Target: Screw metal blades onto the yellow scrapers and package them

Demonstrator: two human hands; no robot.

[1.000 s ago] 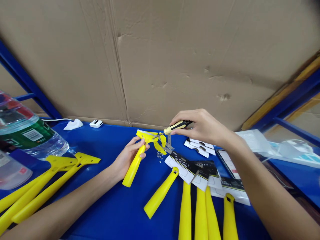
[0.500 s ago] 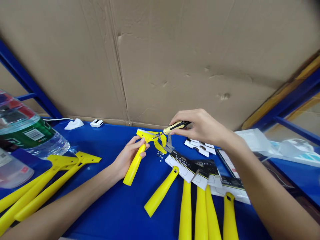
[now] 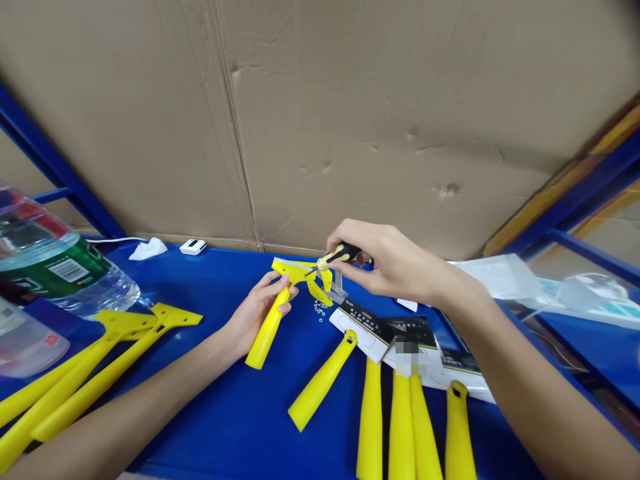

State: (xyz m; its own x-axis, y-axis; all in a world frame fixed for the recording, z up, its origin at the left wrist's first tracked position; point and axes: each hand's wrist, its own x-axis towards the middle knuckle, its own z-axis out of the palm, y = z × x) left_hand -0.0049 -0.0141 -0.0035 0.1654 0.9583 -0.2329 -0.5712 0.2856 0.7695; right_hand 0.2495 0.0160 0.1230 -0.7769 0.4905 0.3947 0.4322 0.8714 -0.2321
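My left hand (image 3: 263,303) is wrapped round the neck of a yellow scraper (image 3: 269,331), whose head points up and away from me with a metal blade strip along its far edge. In my right hand (image 3: 380,257) is a screwdriver (image 3: 330,259) with a black and cream handle. Its tip meets the right part of the scraper head; whether it sits in a screw is too small to tell. Just behind lie loose yellow head plates (image 3: 319,291) and metal blades (image 3: 339,287). Several tiny nuts or screws (image 3: 319,310) are scattered below them.
Several yellow scrapers (image 3: 125,327) lie at the left beside a large water bottle (image 3: 65,267). Yellow handles (image 3: 370,420) and black-and-white packaged heads (image 3: 365,327) are in front on the right. A cardboard wall (image 3: 300,133) closes the back. A white plastic bag (image 3: 500,283) lies far right.
My right hand has shifted left and tilted the screwdriver more steeply, its tip staying at the scraper head. My left hand and the scraper have barely moved.
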